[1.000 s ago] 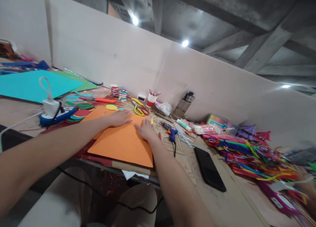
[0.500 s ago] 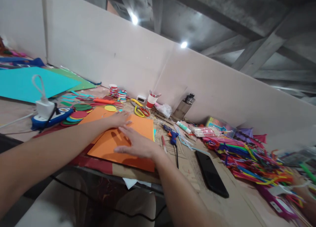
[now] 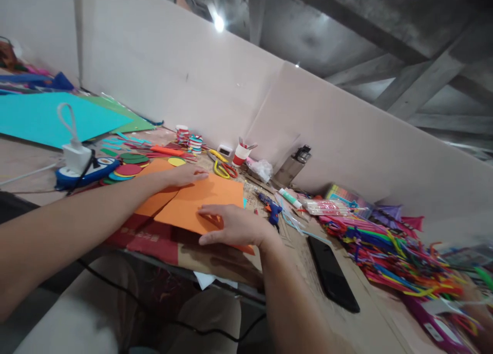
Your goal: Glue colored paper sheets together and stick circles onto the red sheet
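Note:
An orange paper sheet (image 3: 185, 210) lies slanted in front of me, its near edge raised off the table with a shadow below. My right hand (image 3: 236, 225) is at that near edge, thumb at the rim and fingers bent over the top face. My left hand (image 3: 187, 175) rests near the far edge, its fingers stretched to the right; their tips are partly hidden. Beneath and to the left is more orange paper (image 3: 148, 206). Red, green and yellow paper discs (image 3: 131, 170) are beside my left forearm.
Yellow-handled scissors (image 3: 221, 168), a paper cup (image 3: 241, 155) and a bottle (image 3: 292, 165) stand or lie behind. To the right are a blue glue gun (image 3: 274, 214), a glue stick (image 3: 289, 197), a black phone (image 3: 333, 274) and pipe cleaners (image 3: 381, 246). A blue power strip (image 3: 100, 173) sits left.
The orange sheet's near edge has lifted and shifted away from the table's front. My right hand has gone from lying spread on it to gripping its edge. My left hand has moved slightly toward the far edge.

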Tool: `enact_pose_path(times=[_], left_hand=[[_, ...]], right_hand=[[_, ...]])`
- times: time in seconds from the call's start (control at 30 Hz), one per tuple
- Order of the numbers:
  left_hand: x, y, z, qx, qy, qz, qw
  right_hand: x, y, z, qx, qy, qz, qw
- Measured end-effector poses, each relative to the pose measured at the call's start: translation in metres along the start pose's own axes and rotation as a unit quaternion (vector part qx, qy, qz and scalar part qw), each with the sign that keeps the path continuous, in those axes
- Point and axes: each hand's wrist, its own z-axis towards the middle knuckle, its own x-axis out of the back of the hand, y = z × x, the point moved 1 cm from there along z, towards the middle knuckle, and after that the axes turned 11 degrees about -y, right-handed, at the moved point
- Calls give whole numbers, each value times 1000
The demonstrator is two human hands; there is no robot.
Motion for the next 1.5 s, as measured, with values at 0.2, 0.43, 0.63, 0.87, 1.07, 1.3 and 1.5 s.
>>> enact_pose_path(times=[0.2,0.43,0.63,0.87,1.07,1.3,1.5], left_hand=[[2,4,-5,8,-4,-97,995],[5,20,-13,-12,-76,-125,989],[9,22,-15,-15,-111,-139,984],[10,18,-16,-77,-86,-219,969],[17,18,-21,-165,-143,-360,907],[20,37,-34,-141,-225,-111,958],[27,33,-36,-80,-226,-135,961]], right_hand=[[14,5,-8,-37,7,62,997],[12,5,-3,-42,-13,36,998],[6,3,-6,-58,35,-21,998],[14,5,-12,-244,164,-156,943],[21,9,-12,-341,299,-196,869],[28,16,-29,-193,253,-27,948],[45,50,-50,-88,228,273,930]])
